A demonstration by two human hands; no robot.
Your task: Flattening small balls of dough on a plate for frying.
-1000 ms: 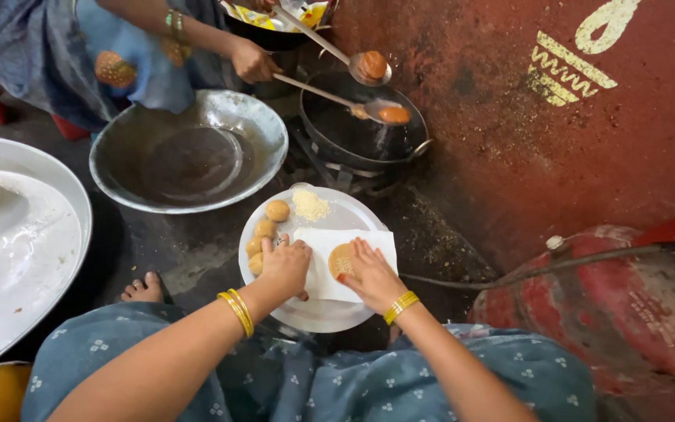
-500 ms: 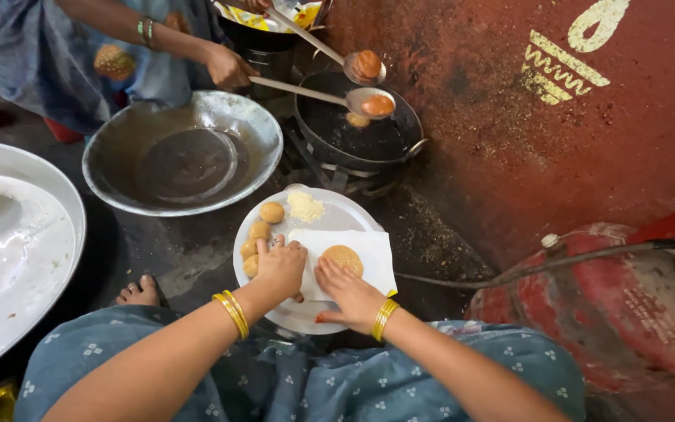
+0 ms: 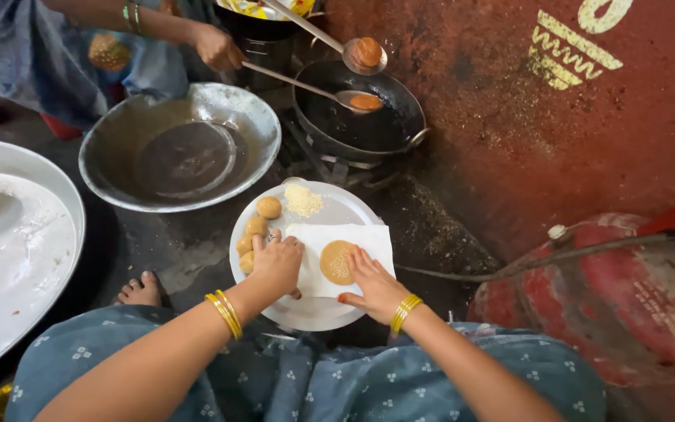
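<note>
A white plate (image 3: 345, 209) lies on the ground in front of me. On it sits a white sheet (image 3: 369, 241) with a flat round disc of dough (image 3: 336, 261), several dough balls (image 3: 258, 227) along the left rim and a small heap of crumbs (image 3: 304, 199). My left hand (image 3: 276, 264) rests on the sheet's left edge, fingers curled loosely, next to the dough balls. My right hand (image 3: 374, 283) lies flat on the sheet with its fingertips touching the disc's right side. Both wrists wear gold bangles.
Another person's hand (image 3: 217, 47) holds a ladle (image 3: 353, 100) over a black frying pan (image 3: 361, 121) on a stove. A big metal bowl (image 3: 181, 144) stands at the left, a wide steel tray (image 3: 9, 250) further left. A red gas cylinder (image 3: 626, 289) lies right, below a red wall.
The view has shifted a little. My right hand slid to the disc's right side, so the disc shows more. The other person's ladles moved slightly over the pan.
</note>
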